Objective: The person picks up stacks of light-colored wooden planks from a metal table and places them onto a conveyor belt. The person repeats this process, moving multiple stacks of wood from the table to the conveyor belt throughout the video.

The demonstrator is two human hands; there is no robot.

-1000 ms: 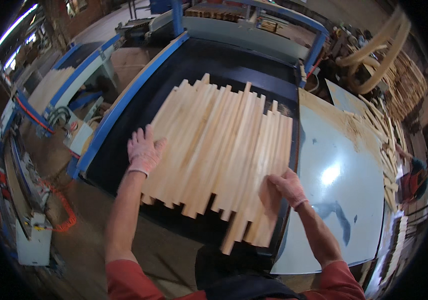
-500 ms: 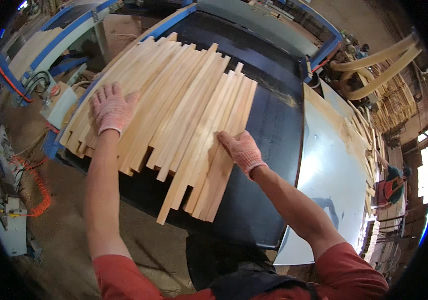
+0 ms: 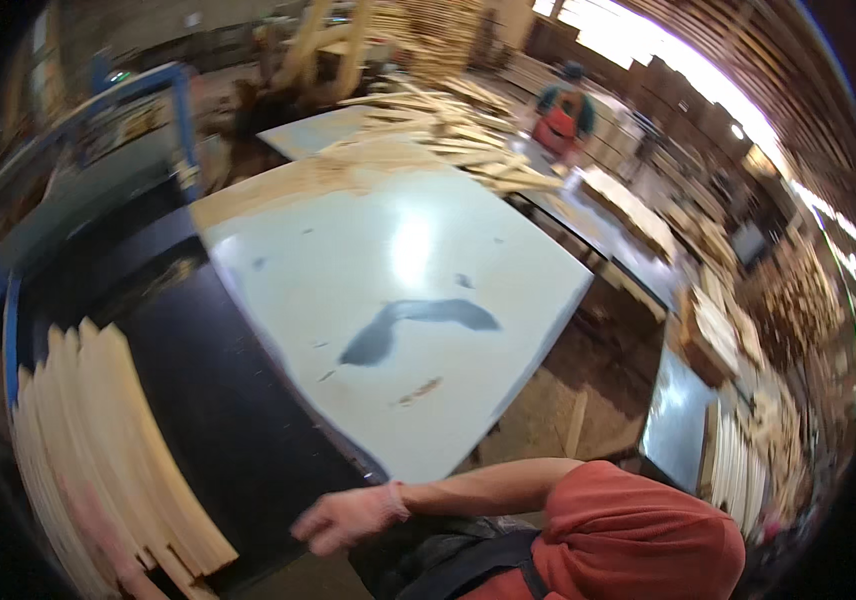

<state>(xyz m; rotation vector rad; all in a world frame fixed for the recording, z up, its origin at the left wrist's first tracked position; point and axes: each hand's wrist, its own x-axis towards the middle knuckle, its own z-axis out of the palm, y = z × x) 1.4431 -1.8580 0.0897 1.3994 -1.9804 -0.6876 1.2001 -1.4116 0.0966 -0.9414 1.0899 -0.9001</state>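
Observation:
A layer of pale wooden strips (image 3: pixel 113 420) lies side by side on a black conveyor belt (image 3: pixel 218 430) at the lower left. My left hand (image 3: pixel 98 525), in a pinkish knit glove, lies flat over the strips; motion blurs its fingers. My right hand (image 3: pixel 351 517), gloved the same way, is off the strips, by the belt's near right edge. Its fingers are loosely bent and apart from any wood, holding nothing.
Right of the belt is a pale metal-topped table (image 3: pixel 428 260) with a dark smudge. Loose wood pieces (image 3: pixel 468 140) are heaped beyond it. A person in an orange apron (image 3: pixel 560 120) stands farther back. Stacked timber (image 3: pixel 798 290) and a smaller metal table (image 3: pixel 678 410) are at the right.
The view has swung to the right, so the strips now appear at the lower left. My right hand has come away from the strips' right edge. My left hand stays on them.

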